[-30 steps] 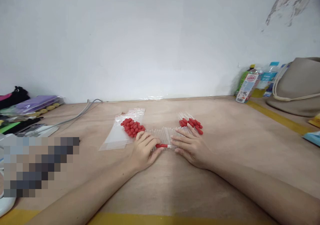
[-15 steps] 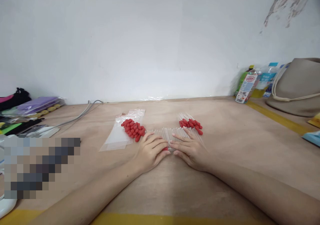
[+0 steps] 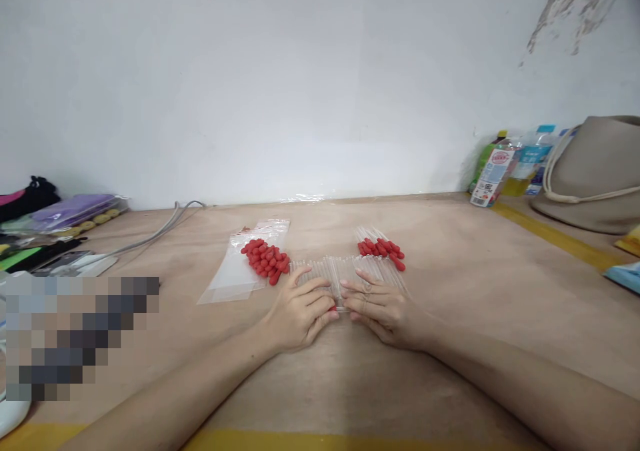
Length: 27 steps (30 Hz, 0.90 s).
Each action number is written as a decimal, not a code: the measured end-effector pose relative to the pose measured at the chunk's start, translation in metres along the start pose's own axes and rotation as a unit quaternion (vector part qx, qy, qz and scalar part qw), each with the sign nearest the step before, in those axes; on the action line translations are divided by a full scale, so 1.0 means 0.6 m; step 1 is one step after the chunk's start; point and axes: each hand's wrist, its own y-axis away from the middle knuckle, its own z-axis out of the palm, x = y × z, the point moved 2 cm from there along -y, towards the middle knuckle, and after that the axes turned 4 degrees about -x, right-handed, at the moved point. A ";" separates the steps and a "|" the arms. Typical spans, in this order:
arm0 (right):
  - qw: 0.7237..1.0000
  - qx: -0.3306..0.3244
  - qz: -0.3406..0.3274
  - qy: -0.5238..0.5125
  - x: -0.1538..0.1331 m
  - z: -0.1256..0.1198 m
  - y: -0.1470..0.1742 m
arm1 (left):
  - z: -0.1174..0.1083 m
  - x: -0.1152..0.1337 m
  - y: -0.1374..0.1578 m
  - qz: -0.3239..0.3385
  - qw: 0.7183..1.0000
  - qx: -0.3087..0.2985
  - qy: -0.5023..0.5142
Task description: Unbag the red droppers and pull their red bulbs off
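A row of thin clear dropper tubes [image 3: 335, 267] lies side by side on the table, partly under my hands. My left hand [image 3: 303, 311] pinches a red rubber bulb [image 3: 333, 309] between thumb and fingers at the row's near edge. From that bulb a clear dropper tube [image 3: 343, 309] runs across to my right hand [image 3: 383, 307], whose thumb and fingers close around its other end. How far the tube sits in the bulb is hidden by my fingers. Loose red bulbs [image 3: 265, 259] are heaped beyond my left hand. Several droppers with red bulbs [image 3: 381, 247] lie beyond my right hand.
Clear zip bags [image 3: 230, 281] lie under the loose bulbs. A grey cable [image 3: 155, 236] and packaged goods [image 3: 75, 211] are at the left. Bottles [image 3: 493, 174] and a beige hat [image 3: 590, 171] stand by the wall on the right. Yellow tape [image 3: 560, 237] marks the table [image 3: 475, 291].
Both hands have drawn slightly toward me. The red bulb and clear tube between them have come nearer, off the row's near edge. The heaps stay put.
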 end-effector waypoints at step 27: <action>0.976 0.057 0.171 0.123 0.036 -0.029 0.025 | -0.081 -0.128 0.038 -0.285 0.946 0.153 -0.014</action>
